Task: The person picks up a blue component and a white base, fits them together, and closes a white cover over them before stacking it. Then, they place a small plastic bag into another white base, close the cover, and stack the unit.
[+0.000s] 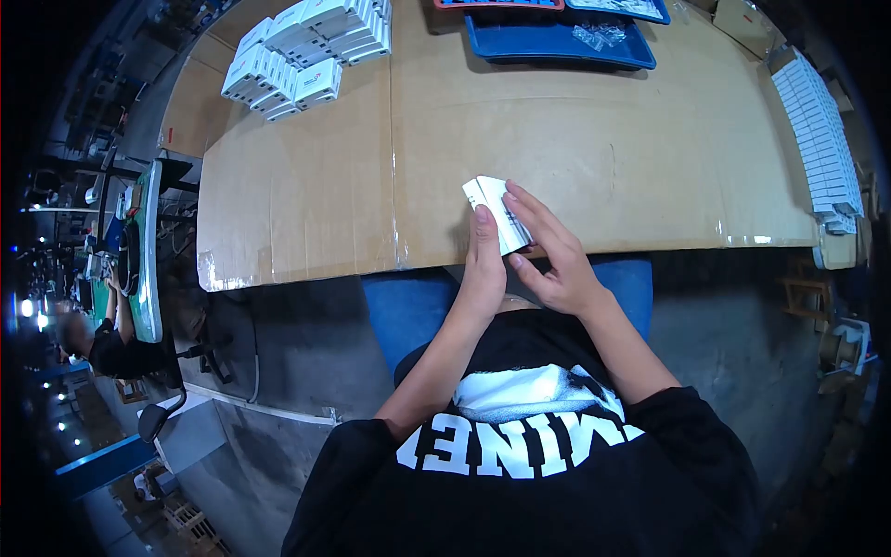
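Note:
A small white box point(502, 219) with dark print is held between my two hands, just above the table's near edge. My left hand point(484, 269) grips its left side, with the thumb lying along the face. From the right, my right hand point(559, 260) presses its fingers against the box's other side, its thumb near the lower corner. The box is tilted, and a narrow flap or side panel point(472, 193) shows at its upper left. Its underside is hidden by my hands.
Stacked white boxes point(311, 56) stand at the table's far left. Blue trays point(561, 48) with small clear pieces sit at the back, beside a red tray point(499, 3). A long stack of white boxes point(817, 130) lines the right edge. Another person point(116, 348) works at a green bench far left.

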`<control>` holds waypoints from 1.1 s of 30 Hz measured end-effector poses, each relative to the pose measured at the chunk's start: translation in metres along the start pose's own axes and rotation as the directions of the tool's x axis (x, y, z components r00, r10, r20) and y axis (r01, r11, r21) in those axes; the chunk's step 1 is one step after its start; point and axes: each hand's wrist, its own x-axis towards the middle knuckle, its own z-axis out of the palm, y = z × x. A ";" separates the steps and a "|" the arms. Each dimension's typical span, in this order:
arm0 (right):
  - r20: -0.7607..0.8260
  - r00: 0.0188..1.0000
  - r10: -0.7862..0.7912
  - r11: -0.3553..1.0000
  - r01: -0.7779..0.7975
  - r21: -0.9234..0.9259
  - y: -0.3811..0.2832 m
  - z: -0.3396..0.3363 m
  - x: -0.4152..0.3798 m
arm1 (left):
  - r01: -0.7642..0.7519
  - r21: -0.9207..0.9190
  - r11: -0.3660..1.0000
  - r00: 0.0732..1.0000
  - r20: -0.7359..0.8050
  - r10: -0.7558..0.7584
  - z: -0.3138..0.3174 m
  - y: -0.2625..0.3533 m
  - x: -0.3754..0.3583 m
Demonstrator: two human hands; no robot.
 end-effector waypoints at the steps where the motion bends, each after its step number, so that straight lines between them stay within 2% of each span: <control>1: -0.005 1.000 0.003 1.000 -0.003 -0.001 0.003 0.000 -0.001 | 0.011 0.001 1.000 0.999 -0.031 -0.011 0.000 -0.005 0.001; 3: 0.006 0.991 -0.136 0.970 0.135 -0.201 0.013 0.001 0.001 | 0.021 0.003 1.000 0.998 -0.057 -0.021 0.003 -0.006 0.003; 5: -0.009 0.987 -0.161 0.962 0.155 -0.223 0.019 0.004 0.000 | -0.019 0.081 0.997 0.982 -0.186 0.033 0.009 0.000 0.002; 8: -0.039 0.978 -0.204 0.949 0.188 -0.255 0.023 0.007 -0.002 | -0.047 0.161 0.986 0.968 -0.238 0.085 0.007 -0.009 0.005; 11: -0.064 0.974 -0.217 0.944 0.193 -0.268 0.028 0.010 -0.008 | 0.027 0.157 0.987 0.976 -0.216 0.007 0.016 0.006 -0.003; 14: -0.074 0.967 -0.243 0.933 0.212 -0.290 0.035 0.013 -0.010 | -0.032 0.140 0.990 0.974 -0.220 0.063 0.014 -0.002 -0.002; 19: -0.081 0.964 -0.253 0.930 0.220 -0.294 0.031 0.015 -0.009 | -0.023 0.090 0.996 0.969 -0.242 0.044 0.011 -0.004 -0.002; 21: -0.067 0.979 -0.190 0.958 0.170 -0.231 0.026 0.014 -0.007 | -0.015 0.068 0.998 0.966 -0.256 0.032 0.006 -0.005 0.001; 22: -0.066 0.979 -0.193 0.957 0.173 -0.232 0.021 0.012 -0.005 | 0.005 0.024 1.000 0.977 -0.212 0.000 -0.002 -0.006 0.003; 24: -0.041 0.997 -0.060 0.998 0.059 -0.008 0.011 0.009 -0.002 | 0.025 -0.021 0.999 0.985 -0.169 -0.028 -0.010 -0.005 0.006; 25: -0.040 0.997 -0.061 0.998 0.061 -0.009 0.012 0.008 -0.001 | -0.073 0.043 0.996 0.985 -0.152 0.078 -0.012 -0.005 0.008; 26: -0.072 0.997 0.009 0.996 -0.003 0.087 0.015 0.006 -0.001 | -0.170 0.105 0.980 0.975 -0.128 0.183 -0.014 -0.004 0.009; 27: -0.097 0.992 0.085 0.980 -0.065 0.186 0.017 0.006 -0.001 | -0.159 0.151 0.976 0.982 -0.080 0.172 -0.009 0.013 0.001; 28: -0.098 0.992 0.085 0.980 -0.066 0.187 0.016 0.005 -0.001 | -0.158 0.152 0.976 0.982 -0.080 0.171 -0.011 0.012 0.001; 30: -0.065 0.905 0.422 0.850 -0.369 0.375 0.010 0.001 0.000 | -0.327 0.258 0.909 0.944 0.048 0.326 -0.015 0.004 0.004; 31: 0.066 0.844 0.533 0.690 -0.478 0.543 -0.001 -0.006 0.003 | -0.351 0.270 0.897 0.936 0.068 0.346 -0.015 0.002 0.005; 33: 0.104 0.822 0.560 0.665 -0.521 0.535 -0.008 -0.012 0.005 | -0.398 0.331 0.856 0.917 0.138 0.373 -0.014 -0.001 0.006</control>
